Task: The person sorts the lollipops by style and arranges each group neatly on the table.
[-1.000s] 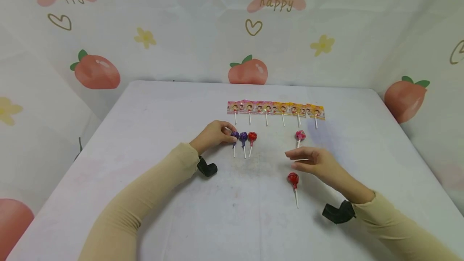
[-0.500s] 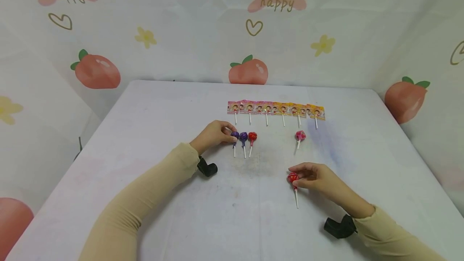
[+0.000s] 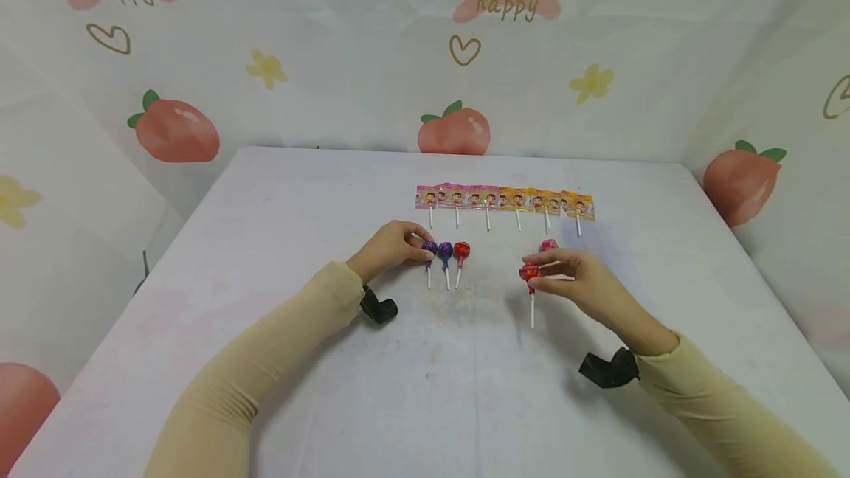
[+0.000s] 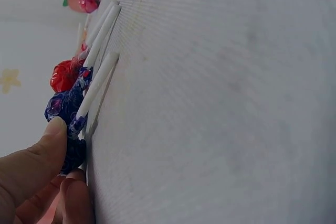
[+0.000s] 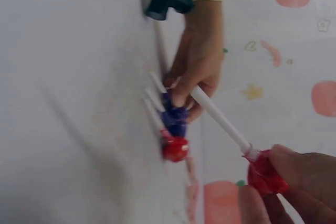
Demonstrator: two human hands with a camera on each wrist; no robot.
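Observation:
Between thumb and fingers, my left hand (image 3: 395, 243) pinches the head of the leftmost purple lollipop (image 3: 429, 248), which lies on the table. Beside it lie a second purple lollipop (image 3: 446, 250) and a red lollipop (image 3: 461, 250), sticks toward me. My right hand (image 3: 584, 282) grips another red lollipop (image 3: 529, 272) by its wrapped head; the right wrist view shows its white stick (image 5: 223, 121) off the table. Behind the right fingers, a pink lollipop (image 3: 548, 245) is mostly hidden in the head view; its head (image 4: 89, 0) appears in the left wrist view.
Several flat lollipops in pink and yellow wrappers (image 3: 488, 197) form a row farther back on the white table (image 3: 372, 404). A printed cloth (image 3: 358, 43) hangs behind the table. Each wrist carries a black camera mount (image 3: 609, 369).
My right hand came down to the red lollipop near the front, took hold of it, and lifted it away from me toward the pink one. The left hand stays still.

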